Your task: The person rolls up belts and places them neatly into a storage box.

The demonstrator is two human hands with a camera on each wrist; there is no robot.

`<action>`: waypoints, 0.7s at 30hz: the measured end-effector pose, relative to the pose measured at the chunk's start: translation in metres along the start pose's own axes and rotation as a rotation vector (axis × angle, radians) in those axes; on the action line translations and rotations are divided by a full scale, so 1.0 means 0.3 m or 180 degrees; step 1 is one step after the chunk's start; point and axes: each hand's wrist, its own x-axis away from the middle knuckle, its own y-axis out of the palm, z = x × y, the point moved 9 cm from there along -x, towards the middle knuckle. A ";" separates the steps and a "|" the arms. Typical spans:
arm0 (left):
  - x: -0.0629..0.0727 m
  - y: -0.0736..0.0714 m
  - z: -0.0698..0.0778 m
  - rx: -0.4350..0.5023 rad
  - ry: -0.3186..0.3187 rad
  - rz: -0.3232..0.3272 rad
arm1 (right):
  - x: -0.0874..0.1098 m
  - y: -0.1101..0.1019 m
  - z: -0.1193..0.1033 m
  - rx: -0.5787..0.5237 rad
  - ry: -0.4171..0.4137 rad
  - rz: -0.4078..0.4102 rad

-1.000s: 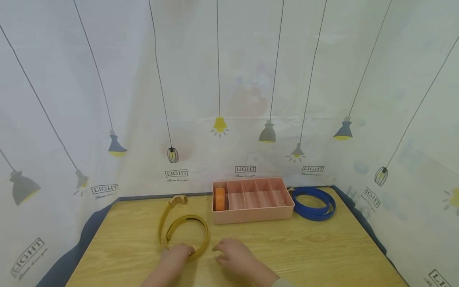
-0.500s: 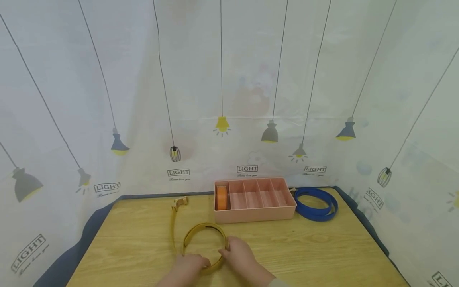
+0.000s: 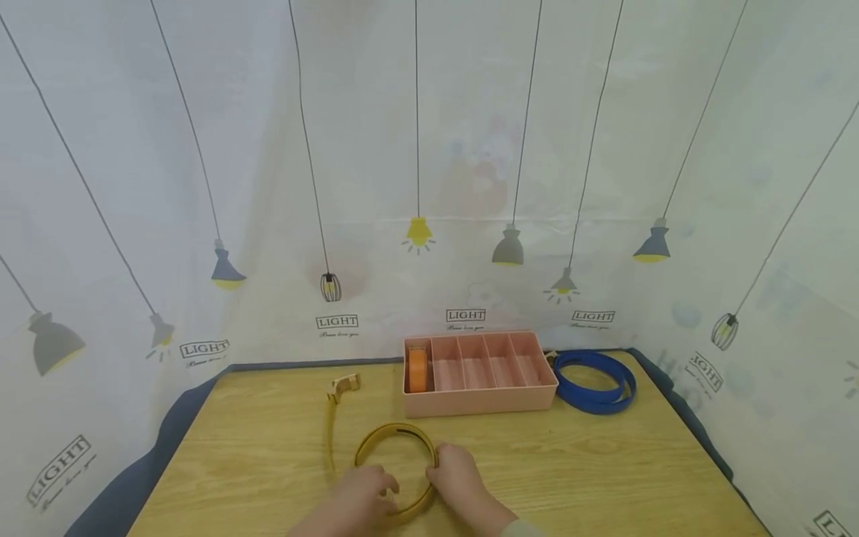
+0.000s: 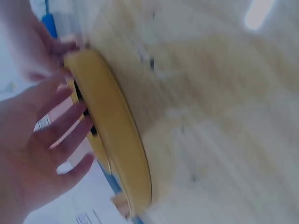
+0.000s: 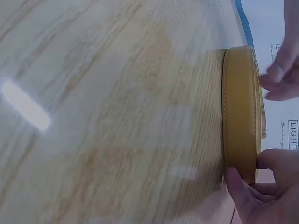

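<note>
A yellow belt (image 5: 240, 107) with stitched edges stands on its edge, coiled into a loop, in front of me. Its free tail runs away to the left and ends at a gold-coloured buckle (image 3: 345, 385). My right hand (image 3: 461, 477) pinches the loop's right side between thumb and fingers. At the near left of the loop is my left hand (image 3: 359, 494). The left wrist view shows its fingers spread and loosely bent beside the band, not closed round it.
A pink divided box (image 3: 479, 403) stands at the table's back, an orange rolled strap (image 3: 417, 369) in its leftmost compartment. Right of it lies a coiled blue belt (image 3: 593, 404). A curtain (image 3: 429, 149) printed with lamps hangs behind the wooden table (image 3: 590, 470).
The yellow loop and both hands have shifted right, and the tail has straightened. My right hand has taken hold of the loop; my left hand has let go of its near side.
</note>
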 end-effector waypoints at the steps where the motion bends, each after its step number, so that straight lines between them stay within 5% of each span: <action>1: -0.004 -0.029 -0.027 0.0008 -0.0119 0.0202 | 0.000 0.001 0.003 -0.0011 0.0017 -0.0013; 5: -0.007 -0.131 -0.189 0.0022 -0.0942 0.0879 | 0.001 -0.001 0.005 -0.0039 0.0051 -0.0032; 7: 0.000 -0.142 -0.283 0.0185 -0.1464 0.0915 | 0.003 -0.004 0.005 -0.0045 0.0060 -0.0031; 10: 0.005 -0.128 -0.379 0.0499 -0.1860 0.0868 | 0.008 -0.005 0.012 -0.0027 0.0100 -0.0040; 15: -0.008 -0.081 -0.433 0.0800 -0.2019 0.0758 | 0.020 -0.009 0.018 -0.0029 0.0153 -0.0041; 21: -0.035 -0.026 -0.420 0.0680 -0.1982 0.0389 | 0.025 0.002 -0.002 -0.0185 0.0054 -0.0168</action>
